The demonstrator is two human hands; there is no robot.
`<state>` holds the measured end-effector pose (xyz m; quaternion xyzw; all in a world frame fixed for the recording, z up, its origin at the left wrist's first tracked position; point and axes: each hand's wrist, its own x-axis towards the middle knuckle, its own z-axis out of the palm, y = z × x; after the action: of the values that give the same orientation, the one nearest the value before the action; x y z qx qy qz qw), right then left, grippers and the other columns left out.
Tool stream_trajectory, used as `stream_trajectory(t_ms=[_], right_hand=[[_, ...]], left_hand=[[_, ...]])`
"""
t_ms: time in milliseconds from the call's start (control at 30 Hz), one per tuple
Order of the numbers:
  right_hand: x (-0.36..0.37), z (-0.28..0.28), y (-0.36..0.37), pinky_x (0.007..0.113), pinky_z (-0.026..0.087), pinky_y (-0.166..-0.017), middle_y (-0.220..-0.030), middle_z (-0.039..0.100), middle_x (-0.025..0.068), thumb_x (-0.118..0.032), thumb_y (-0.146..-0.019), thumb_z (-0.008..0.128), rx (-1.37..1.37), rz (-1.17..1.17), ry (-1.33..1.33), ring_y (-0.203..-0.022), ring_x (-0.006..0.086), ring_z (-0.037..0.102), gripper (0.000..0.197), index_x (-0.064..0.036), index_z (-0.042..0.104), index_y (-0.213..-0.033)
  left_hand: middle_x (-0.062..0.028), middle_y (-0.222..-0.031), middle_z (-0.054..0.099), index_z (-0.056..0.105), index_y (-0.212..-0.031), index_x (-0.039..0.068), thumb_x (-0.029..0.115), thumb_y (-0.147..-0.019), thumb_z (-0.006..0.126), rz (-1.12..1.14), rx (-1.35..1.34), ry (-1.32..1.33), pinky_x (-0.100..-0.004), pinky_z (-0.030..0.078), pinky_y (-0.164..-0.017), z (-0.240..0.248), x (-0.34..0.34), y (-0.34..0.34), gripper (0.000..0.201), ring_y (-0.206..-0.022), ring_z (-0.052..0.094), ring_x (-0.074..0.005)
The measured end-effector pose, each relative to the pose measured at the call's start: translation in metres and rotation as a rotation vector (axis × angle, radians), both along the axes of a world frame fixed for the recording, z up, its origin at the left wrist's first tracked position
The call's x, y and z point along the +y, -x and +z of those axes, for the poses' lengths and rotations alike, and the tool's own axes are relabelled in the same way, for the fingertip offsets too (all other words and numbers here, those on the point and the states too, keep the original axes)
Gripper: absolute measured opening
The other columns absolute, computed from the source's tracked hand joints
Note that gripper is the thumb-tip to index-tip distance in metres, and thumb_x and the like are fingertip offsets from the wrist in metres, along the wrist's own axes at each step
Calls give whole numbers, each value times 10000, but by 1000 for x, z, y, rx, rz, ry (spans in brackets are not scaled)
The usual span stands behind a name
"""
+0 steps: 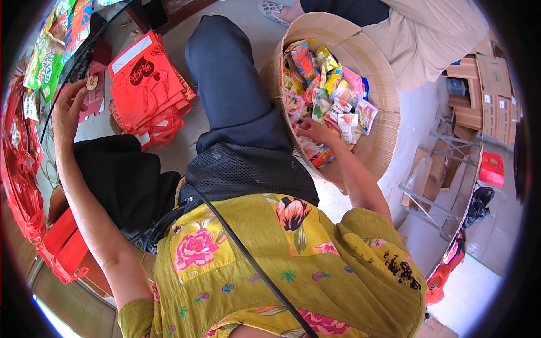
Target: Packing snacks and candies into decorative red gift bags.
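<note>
My right hand [316, 130] reaches into a round cardboard bin [376, 146] on my right. Its bent fingers are drawn together among small snack packets [332, 84] in many colours; what they grip is hidden. My left hand [69, 110] is raised at the far left, with its fingers apart. A small beige round piece [92, 83] shows by its fingertips, in front of a dark red box; I cannot tell if they touch it. Between my hands, left of my knee, lies a pile of red gift bags [141, 93] with looped handles.
Green and coloured packages [46, 59] lie on a dark-edged surface at the upper left. Red bags [22, 186] hang along the left side. Another person's leg [434, 34] is beyond the bin. Cardboard boxes [496, 107] and a metal-legged rack [434, 205] stand at right.
</note>
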<state>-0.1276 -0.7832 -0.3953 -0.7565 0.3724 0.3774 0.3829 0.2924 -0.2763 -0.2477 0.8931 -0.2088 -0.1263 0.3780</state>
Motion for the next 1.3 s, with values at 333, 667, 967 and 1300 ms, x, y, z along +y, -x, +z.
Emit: stream_trajectory(t_ms=[333, 667, 967, 1300], right_hand=[[1, -27, 18, 361, 559, -663, -1074, 651, 123, -504, -694, 816, -107, -229, -152, -948, 225, 634, 914, -42, 401, -1365], [34, -72, 4, 455, 506, -812, -1011, 659, 246, -431, -801, 683, -409, 240, 26, -994, 379, 648, 564, -48, 533, -1187], [57, -83, -2, 525, 532, -696, -927, 674, 207, -288, -907, 492, -241, 481, 367, -875, 413, 669, 371, -139, 482, -1248], [42, -49, 2, 505, 497, -770, -1051, 655, 218, -248, -888, 526, -482, 174, 34, -963, 438, 614, 352, -96, 546, -1204]], left_hand=[[-11, -885, 642, 646, -1193, 51, 236, -958, 597, 7, -40, -68, -213, 446, -621, -2, 3, -1, 303, -668, 525, -80], [-13, -897, 639, 633, -1203, 43, 244, -953, 602, 8, 1, -73, -217, 450, -616, -3, 1, -2, 322, -670, 539, -83], [-59, -878, 661, 633, -1198, 29, 215, -933, 604, 15, -40, -79, -244, 478, -618, 4, -5, 7, 325, -649, 564, -99], [-73, -846, 669, 634, -1186, 20, 168, -920, 616, 6, -8, -50, -254, 473, -600, 8, -7, 14, 306, -626, 557, -102]])
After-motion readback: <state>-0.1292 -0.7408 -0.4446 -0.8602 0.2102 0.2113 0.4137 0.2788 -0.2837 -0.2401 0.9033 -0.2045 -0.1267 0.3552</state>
